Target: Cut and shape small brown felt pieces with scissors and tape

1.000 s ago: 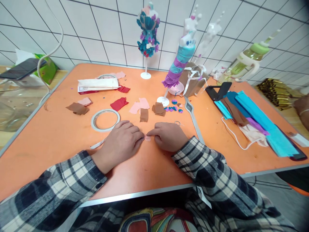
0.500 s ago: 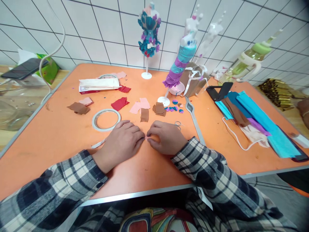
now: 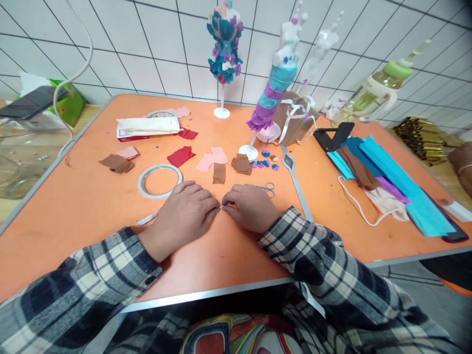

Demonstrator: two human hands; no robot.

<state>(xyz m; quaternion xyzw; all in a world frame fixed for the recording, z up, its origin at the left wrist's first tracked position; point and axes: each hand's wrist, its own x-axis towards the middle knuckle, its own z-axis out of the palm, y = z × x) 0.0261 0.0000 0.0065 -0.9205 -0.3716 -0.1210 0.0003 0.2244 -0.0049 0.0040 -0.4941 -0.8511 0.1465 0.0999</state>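
My left hand (image 3: 188,211) and my right hand (image 3: 250,207) rest on the orange table, fingertips nearly meeting. Both pinch a tiny piece of pink crepe paper (image 3: 221,207), mostly hidden by the fingers. Small scissors (image 3: 270,189) lie just beyond my right hand, partly covered by it. A roll of tape (image 3: 141,182) is behind my left hand, and a pale strip (image 3: 146,219) sticks out beside that wrist. Cut paper lies in front of the hands: a brown piece (image 3: 219,173), pink pieces (image 3: 205,162), a brown stack (image 3: 242,164) and a red piece (image 3: 180,156).
Two decorated doll forms on white stands, one teal (image 3: 223,59) and one blue and purple (image 3: 275,91), rise near the tiled wall. Folded crepe strips (image 3: 405,182), a black phone stand (image 3: 335,136) and a bottle (image 3: 383,88) are on the right. Another person's hand (image 3: 460,160) shows at the right edge.
My fingertips have drawn closer together, and less of the pink paper shows between them. More of the scissors is visible beside my right hand. The whole view has shifted slightly.
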